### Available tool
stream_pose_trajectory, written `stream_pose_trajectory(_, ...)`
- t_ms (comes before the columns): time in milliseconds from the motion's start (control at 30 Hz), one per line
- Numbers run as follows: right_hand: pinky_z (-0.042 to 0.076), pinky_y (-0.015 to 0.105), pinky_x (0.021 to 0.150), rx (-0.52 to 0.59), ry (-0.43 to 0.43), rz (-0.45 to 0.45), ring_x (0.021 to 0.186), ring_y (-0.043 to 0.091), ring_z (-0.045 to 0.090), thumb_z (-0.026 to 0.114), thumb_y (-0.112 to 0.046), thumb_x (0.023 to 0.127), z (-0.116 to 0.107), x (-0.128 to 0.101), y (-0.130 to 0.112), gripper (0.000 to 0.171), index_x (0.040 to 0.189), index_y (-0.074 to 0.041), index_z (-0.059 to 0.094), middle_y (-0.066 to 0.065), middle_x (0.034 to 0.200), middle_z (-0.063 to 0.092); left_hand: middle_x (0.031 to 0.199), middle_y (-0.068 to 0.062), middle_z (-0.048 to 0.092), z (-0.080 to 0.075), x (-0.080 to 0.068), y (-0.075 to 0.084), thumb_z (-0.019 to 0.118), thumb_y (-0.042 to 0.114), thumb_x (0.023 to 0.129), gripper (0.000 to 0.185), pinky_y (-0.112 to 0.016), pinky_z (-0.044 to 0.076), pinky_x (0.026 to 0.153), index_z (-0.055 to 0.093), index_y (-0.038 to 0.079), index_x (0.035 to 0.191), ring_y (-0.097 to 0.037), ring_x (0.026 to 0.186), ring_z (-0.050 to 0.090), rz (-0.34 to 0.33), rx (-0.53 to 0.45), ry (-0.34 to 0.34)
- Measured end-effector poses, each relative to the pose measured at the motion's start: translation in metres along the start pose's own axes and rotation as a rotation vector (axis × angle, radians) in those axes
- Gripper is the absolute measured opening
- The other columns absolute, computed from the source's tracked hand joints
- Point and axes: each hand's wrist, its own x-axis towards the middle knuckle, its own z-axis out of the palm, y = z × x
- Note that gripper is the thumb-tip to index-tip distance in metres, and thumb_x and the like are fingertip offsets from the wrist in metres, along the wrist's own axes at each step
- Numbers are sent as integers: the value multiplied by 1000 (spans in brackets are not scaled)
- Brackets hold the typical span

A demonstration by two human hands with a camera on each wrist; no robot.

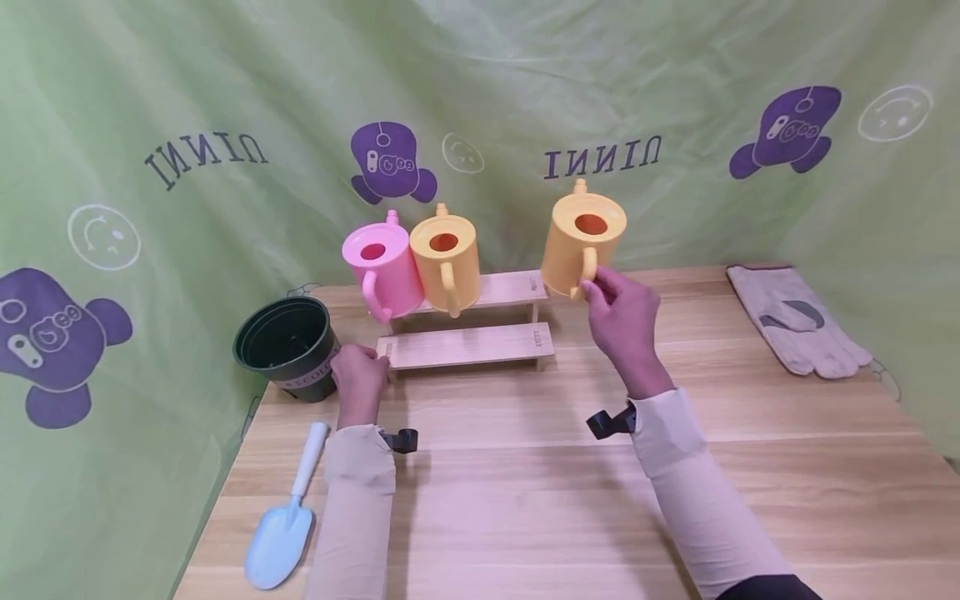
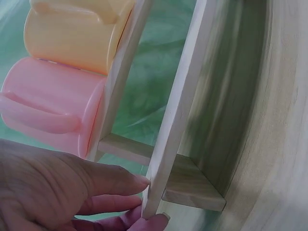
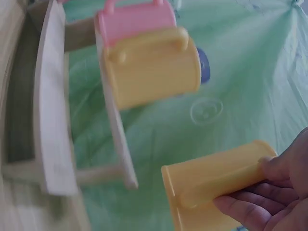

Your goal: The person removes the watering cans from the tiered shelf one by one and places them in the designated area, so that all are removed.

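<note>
My right hand [image 1: 624,321] pinches the handle of a yellow watering can [image 1: 564,250], held up to the right of a two-step wooden rack [image 1: 468,347]. In the right wrist view this watering can [image 3: 211,183] is apart from the rack's upper step. A pink watering can [image 1: 397,279] and another yellow watering can [image 1: 465,271] stand side by side on that step, handles toward me. At the rack's left end my left hand [image 1: 360,379] grips the lower step, thumb on one face and fingers around the other, as the left wrist view shows.
Left of the rack stands a dark green plant pot [image 1: 307,367], close beside my left hand. A light blue trowel [image 1: 279,542] lies on the wooden table [image 1: 510,500] near my left forearm. A grey-white work glove [image 1: 795,321] lies at the back right. Behind everything hangs a green printed cloth [image 1: 495,75].
</note>
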Motion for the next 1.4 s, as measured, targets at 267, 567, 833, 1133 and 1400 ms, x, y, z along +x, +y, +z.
stream_pose_trajectory(267,39,10,57,-66,7,45,74,20,65,65,-11,84,-2,-8,36,20,103,-6,69,12,91,70,91,-19,58,-1,-2,3,62,8,79,13,-41,41,76,67,-2,85,-31,87,50,39,56,-2)
stream_pose_trajectory(567,47,27,61,-72,-26,111,76,20,65,64,-12,85,22,-31,68,18,101,-8,70,11,89,70,64,-13,53,1,-5,1,60,6,80,19,-33,37,56,58,2,62,-26,64,49,95,97,32)
stream_pose_trajectory(833,50,38,67,-68,-61,160,78,22,65,65,-11,84,33,-46,75,19,102,-8,70,11,91,70,79,-15,60,0,-5,-3,59,7,82,10,-33,41,59,67,2,78,-27,72,53,43,91,-17)
stream_pose_trajectory(1133,50,41,73,-89,-98,185,87,27,65,64,-11,85,37,-54,85,23,106,-5,68,15,95,68,67,-13,55,2,-5,-4,60,7,80,19,-32,37,54,60,3,62,-27,66,49,110,101,27)
stream_pose_trajectory(1400,51,37,76,-115,-201,220,94,29,64,64,-14,85,28,-48,80,33,115,-2,61,18,104,65,63,-12,51,5,-3,-1,60,6,79,24,-31,35,52,53,6,56,-25,62,47,125,127,43)
